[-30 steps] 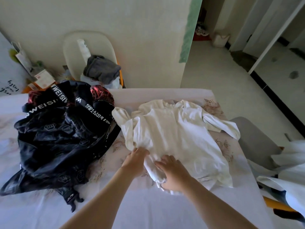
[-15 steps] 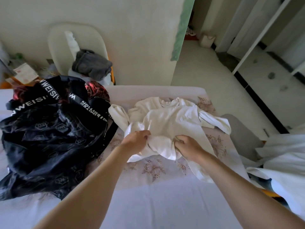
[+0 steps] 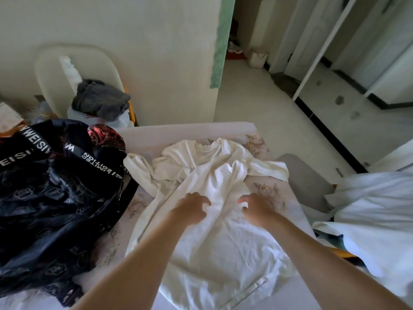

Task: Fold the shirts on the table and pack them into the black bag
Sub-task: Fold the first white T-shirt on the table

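A white shirt (image 3: 223, 247) lies spread down the middle of the table (image 3: 183, 133), with its collar (image 3: 204, 145) just short of the far edge and its hem toward the near edge. Its upper part is bunched in folds. One sleeve (image 3: 138, 171) reaches left and touches the black bag (image 3: 55, 209); the other sleeve (image 3: 270, 170) stretches toward the right edge and stops close to it.

Both hands are on the shirt's middle, side by side and a little apart. The left hand (image 3: 191, 209) and the right hand (image 3: 257, 209) each have curled fingers over the cloth, but it cannot be told whether they pinch it or only rest on it.

The bag sits crumpled over the table's left part, its mouth toward the far-left corner. A narrow bare strip of table runs between the bag and the shirt's left side. A wider bare strip lies along the right edge, and another along the far edge behind the collar.

A grey chair (image 3: 306, 182) stands just off the right edge, with a white cloth pile (image 3: 375, 220) beyond it
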`<state>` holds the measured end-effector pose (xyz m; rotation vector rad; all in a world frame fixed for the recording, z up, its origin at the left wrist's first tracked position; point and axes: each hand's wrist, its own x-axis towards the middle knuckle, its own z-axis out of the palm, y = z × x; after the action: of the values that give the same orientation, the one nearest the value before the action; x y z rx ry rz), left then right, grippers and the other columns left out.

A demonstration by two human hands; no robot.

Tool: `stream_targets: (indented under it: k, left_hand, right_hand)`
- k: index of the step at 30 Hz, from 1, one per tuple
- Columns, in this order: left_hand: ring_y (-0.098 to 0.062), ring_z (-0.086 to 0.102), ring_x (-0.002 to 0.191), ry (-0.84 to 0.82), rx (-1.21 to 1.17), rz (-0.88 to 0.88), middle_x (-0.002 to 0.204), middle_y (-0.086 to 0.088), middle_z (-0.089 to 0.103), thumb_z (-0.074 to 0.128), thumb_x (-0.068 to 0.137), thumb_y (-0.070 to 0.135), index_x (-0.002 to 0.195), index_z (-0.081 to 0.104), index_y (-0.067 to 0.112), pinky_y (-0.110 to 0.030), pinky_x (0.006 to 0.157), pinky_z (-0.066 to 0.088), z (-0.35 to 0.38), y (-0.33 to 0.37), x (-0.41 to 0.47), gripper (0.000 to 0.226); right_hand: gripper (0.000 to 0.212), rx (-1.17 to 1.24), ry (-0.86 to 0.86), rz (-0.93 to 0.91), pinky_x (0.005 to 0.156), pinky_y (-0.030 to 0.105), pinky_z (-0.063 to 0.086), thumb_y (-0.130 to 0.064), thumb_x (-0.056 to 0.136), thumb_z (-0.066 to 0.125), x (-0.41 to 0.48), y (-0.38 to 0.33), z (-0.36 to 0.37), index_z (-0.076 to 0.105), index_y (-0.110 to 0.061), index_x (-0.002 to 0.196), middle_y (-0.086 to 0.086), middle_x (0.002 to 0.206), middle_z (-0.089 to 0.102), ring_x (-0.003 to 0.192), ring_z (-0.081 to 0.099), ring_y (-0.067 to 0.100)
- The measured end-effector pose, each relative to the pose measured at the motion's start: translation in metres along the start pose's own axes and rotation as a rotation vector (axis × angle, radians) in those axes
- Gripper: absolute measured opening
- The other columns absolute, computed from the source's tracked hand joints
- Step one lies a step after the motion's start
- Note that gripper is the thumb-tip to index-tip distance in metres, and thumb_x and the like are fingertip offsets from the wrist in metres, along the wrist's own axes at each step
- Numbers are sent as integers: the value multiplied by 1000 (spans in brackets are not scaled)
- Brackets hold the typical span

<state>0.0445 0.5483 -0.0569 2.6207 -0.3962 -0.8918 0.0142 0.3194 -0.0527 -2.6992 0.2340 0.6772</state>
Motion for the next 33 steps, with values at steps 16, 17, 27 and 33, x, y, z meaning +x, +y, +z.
stream_targets:
  k: [16, 17, 27, 33]
  left_hand:
    - [-24, 39, 134, -122, 71, 123, 143, -1, 44, 58, 92, 41, 140, 50, 31, -39, 109, 37, 32, 102, 107, 49]
    - [-21, 47, 127, -156, 40, 132, 133, 2, 53, 56, 93, 41, 130, 58, 30, -37, 104, 41, 29, 107, 112, 38]
    - [-25, 62, 101, 474, -167, -44, 112, 0, 61, 44, 99, 19, 109, 65, 21, -34, 80, 50, -41, 98, 200, 23]
    - [-32, 59, 110, 259, 34, -261, 138, -5, 38, 49, 91, 7, 137, 46, 24, -44, 88, 52, -53, 49, 239, 49]
  right_hand:
    - [14, -292, -539, -23, 61, 25, 47, -28, 71, 59, 40, 93, -40, 67, -16, 71, -2, 65, 63, 60, 59, 17]
    - [13, -196, -421, -40, 58, 26, 43, -29, 75, 57, 49, 94, -49, 60, -19, 68, -4, 63, 60, 59, 56, 15]
    - [25, 151, 256, -161, 83, 35, 49, -15, 104, 40, 171, 78, -77, 63, -6, 110, 9, 105, 64, 99, 62, 26]
    - [28, -212, 141, 14, 79, 36, 42, -47, 95, 52, 217, 67, -67, 53, -24, 112, -1, 96, 66, 89, 65, 22]
